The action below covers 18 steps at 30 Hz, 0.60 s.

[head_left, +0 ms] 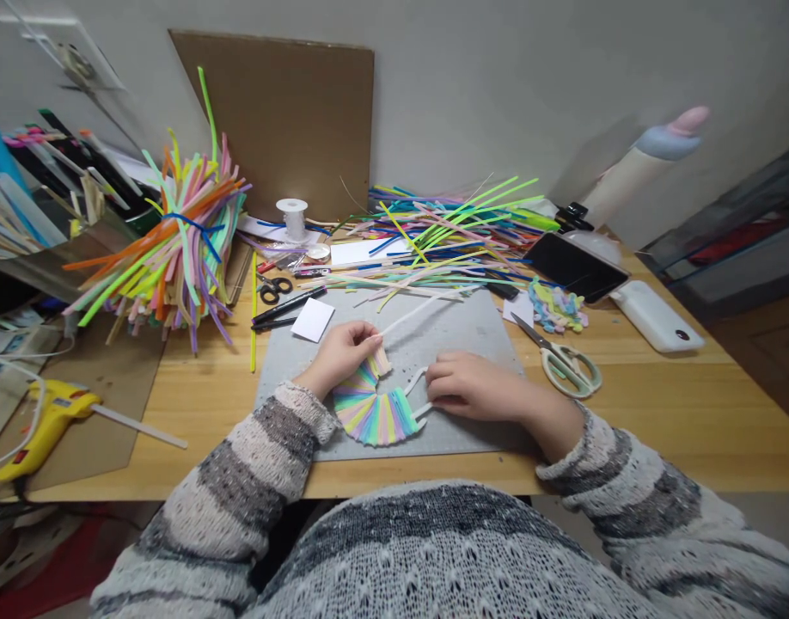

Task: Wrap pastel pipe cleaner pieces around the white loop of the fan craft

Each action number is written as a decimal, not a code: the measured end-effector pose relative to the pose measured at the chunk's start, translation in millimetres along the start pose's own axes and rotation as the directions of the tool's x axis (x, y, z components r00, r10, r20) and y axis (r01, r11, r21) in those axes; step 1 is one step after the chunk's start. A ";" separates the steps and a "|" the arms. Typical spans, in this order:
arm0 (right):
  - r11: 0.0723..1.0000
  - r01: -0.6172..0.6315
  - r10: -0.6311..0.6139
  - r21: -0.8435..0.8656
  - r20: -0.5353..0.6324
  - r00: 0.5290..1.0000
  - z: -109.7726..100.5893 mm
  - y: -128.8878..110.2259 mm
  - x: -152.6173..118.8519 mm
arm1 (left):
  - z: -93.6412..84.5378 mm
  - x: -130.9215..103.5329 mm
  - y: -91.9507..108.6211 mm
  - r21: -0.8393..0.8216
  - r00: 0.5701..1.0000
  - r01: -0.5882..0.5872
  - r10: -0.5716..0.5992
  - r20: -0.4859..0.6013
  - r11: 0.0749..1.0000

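A curved band of pastel pipe cleaners (pixel 378 417), striped yellow, pink, green and purple, lies over the grey mat (pixel 459 322). My left hand (pixel 343 352) pinches its upper end, where a long white pipe cleaner (pixel 411 316) sticks out to the upper right. At the band's other end, white strands (pixel 424 411) come out towards my right hand (pixel 465 384), whose curled fingers are closed on them. The fingertips of my right hand are partly hidden.
Green-handled scissors (pixel 565 365) lie right of the mat. Behind it are loose pipe cleaners (pixel 459 219), black scissors (pixel 273 286), pens (pixel 288 308) and a phone (pixel 575 265). A pipe cleaner bundle (pixel 188 232) and yellow glue gun (pixel 52 417) are at left.
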State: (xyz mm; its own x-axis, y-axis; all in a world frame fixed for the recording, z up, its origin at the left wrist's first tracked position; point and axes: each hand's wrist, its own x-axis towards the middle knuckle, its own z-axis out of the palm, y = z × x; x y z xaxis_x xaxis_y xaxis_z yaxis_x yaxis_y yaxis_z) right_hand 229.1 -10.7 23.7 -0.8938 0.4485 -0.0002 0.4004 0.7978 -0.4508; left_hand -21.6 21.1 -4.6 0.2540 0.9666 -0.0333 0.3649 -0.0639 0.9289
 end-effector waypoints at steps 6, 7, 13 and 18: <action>0.998 -0.065 0.065 0.014 0.049 0.997 4.1 -3.0 2.0 | -0.5 -1.1 3.7 0.129 0.999 -0.043 0.042 0.014 0.991; 0.996 -0.089 0.088 0.010 0.038 0.995 4.2 -1.7 1.6 | -0.4 -1.0 3.7 0.124 0.999 -0.038 0.037 0.016 0.992; 0.994 -0.111 0.111 -0.001 -0.011 0.994 6.2 0.1 2.8 | 0.2 -0.5 2.7 0.122 0.999 -0.035 0.033 0.014 0.992; 0.993 -0.076 0.078 0.090 -0.021 0.997 7.5 -5.4 5.9 | 0.7 -0.6 2.6 0.117 0.999 -0.036 0.034 0.020 0.992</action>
State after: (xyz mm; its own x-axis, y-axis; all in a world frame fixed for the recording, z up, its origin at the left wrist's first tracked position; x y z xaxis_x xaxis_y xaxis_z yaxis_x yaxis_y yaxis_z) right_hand 220.2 -15.4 19.4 -0.8556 0.5174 -0.0170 0.4471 0.7220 -0.5281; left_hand -20.2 20.1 -2.5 0.2839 0.9588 -0.0085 0.4577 -0.1277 0.8799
